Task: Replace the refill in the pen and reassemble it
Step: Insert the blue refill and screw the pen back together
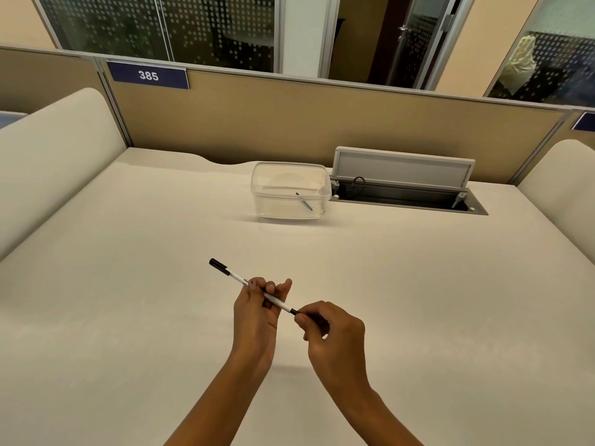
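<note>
A white pen [236,277] with a black cap at its far-left end is held slanted above the middle of the desk. My left hand [257,312] grips the white barrel around its middle. My right hand [331,329] pinches the black end piece at the pen's near-right end. A clear plastic box [290,190] stands farther back on the desk, and a thin refill [304,201] lies inside it.
The cream desk [128,284] is walled by tan partitions at the back and padded dividers at both sides. An open cable hatch [409,194] with a raised lid sits at the back right, beside the box.
</note>
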